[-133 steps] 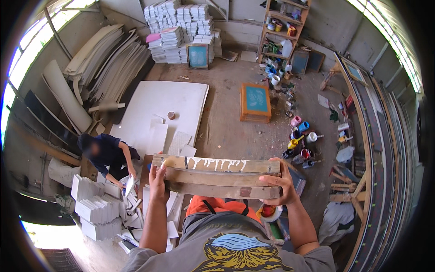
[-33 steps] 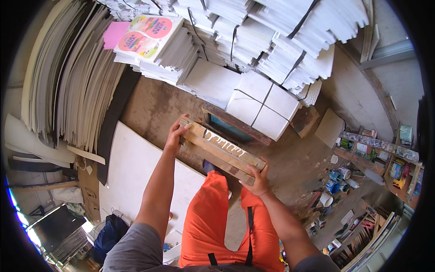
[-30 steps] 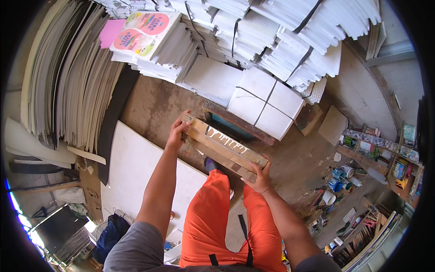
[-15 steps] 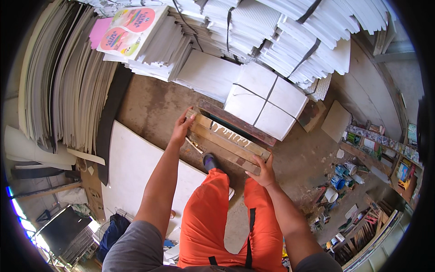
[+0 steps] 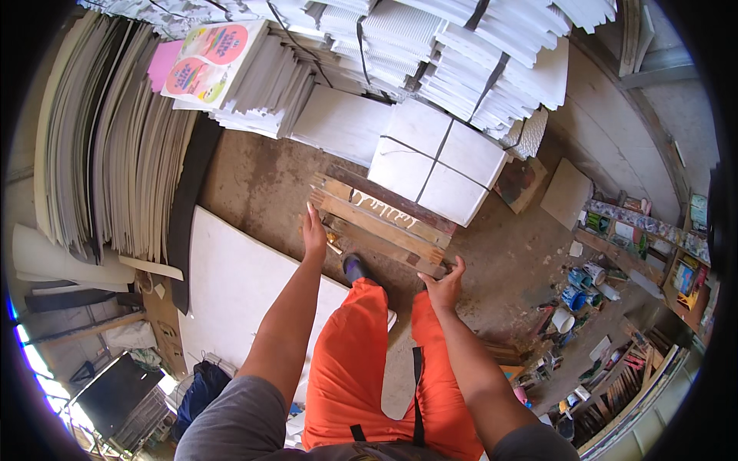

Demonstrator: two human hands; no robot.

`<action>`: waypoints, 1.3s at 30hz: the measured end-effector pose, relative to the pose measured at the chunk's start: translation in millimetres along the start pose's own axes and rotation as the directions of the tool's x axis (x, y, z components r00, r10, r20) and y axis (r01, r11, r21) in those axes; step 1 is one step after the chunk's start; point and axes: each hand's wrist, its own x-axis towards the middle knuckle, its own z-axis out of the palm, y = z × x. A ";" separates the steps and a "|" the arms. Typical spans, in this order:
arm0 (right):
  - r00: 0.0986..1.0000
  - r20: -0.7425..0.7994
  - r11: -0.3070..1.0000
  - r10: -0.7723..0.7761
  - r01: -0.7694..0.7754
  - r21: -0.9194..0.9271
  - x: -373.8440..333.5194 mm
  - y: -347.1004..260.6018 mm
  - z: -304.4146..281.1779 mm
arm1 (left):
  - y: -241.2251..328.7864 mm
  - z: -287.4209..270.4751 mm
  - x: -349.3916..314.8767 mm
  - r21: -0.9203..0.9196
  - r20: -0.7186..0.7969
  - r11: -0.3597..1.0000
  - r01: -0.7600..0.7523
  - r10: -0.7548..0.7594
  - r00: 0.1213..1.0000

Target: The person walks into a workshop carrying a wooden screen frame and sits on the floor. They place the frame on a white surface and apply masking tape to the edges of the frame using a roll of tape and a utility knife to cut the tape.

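A long, narrow wooden frame [image 5: 384, 237] lies slantwise on the floor in front of my feet, against a dark reddish-brown wooden bar [image 5: 400, 198]. White curly markings show in the gap between its slats. At the frame's left end is my left hand [image 5: 314, 233], its fingers stretched out and the tips at or close to the wood; whether they touch I cannot tell. Beside the right end, my right hand [image 5: 446, 287] has its thumb and fingers spread apart, with nothing between them. Past the bar sits a white stack bound with black straps [image 5: 438, 157].
Tall stacks of white sheets [image 5: 400, 46] stand at the back. Dark-edged sheets [image 5: 115, 146] lean at the left, near a large white board [image 5: 234, 284] on the floor. Paint cans [image 5: 573, 298] and cluttered shelves [image 5: 646, 250] are on the right. My boot [image 5: 356, 267] is close to the frame.
Both hands have loosened from the frame, which they gripped at its ends before. The frame now rests lower, and the right hand's fingers have come off it. The view has shifted slightly.
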 end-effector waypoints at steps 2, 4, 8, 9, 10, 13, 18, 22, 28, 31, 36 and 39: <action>0.995 0.045 0.992 0.090 -0.093 0.080 -2.8 -1.8 -0.4 | -9.6 -6.3 -3.9 0.046 0.070 0.998 0.038 -0.041 0.997; 0.982 0.130 0.975 0.136 -0.156 0.160 -2.3 -6.7 -2.8 | -15.1 -8.8 -10.5 0.084 0.123 0.993 0.085 -0.095 0.988; 0.994 0.105 0.968 -0.002 -0.025 0.249 -1.7 3.1 0.0 | -17.4 -11.2 -28.2 0.054 0.155 0.997 0.061 -0.068 0.986; 0.994 0.104 0.981 -0.032 0.011 0.194 0.9 0.9 -3.4 | -19.8 -11.3 -30.7 0.065 0.158 0.998 0.025 -0.035 0.987; 0.992 0.105 0.989 -0.063 0.048 0.138 3.1 -1.8 -5.6 | -21.6 -13.1 -32.6 0.077 0.161 0.997 -0.010 -0.003 0.987; 0.980 0.196 0.999 -0.034 0.034 -0.001 8.1 -7.3 -18.3 | -3.3 -3.6 -51.5 0.165 0.131 0.985 0.051 -0.073 0.989; 0.951 0.308 0.999 -0.032 0.025 0.025 6.4 4.1 -17.6 | 6.8 1.7 -81.0 0.226 0.069 0.972 0.070 -0.088 0.994; 0.943 0.332 1.000 0.000 -0.001 0.002 -0.1 -0.5 -23.9 | 22.5 7.5 -116.7 0.206 0.108 0.977 0.046 -0.069 0.992; 0.953 0.302 0.999 0.011 0.004 -0.049 1.7 18.0 -1.4 | 39.9 -16.3 -134.1 0.332 0.176 0.943 0.035 -0.098 0.979; 0.966 0.253 0.998 0.054 -0.044 -0.046 -0.4 1.2 -7.3 | 58.2 -22.8 -136.1 0.311 0.228 0.947 0.077 -0.153 0.962; 0.951 0.259 0.985 0.169 -0.170 -0.018 -16.2 -31.5 -5.2 | 40.0 -44.0 -107.4 0.487 0.304 0.852 -0.193 0.042 0.952; 0.945 0.153 0.957 0.288 -0.289 -0.017 -22.9 -46.4 6.7 | 46.7 -41.4 -77.2 0.543 0.481 0.786 -0.294 -0.005 0.877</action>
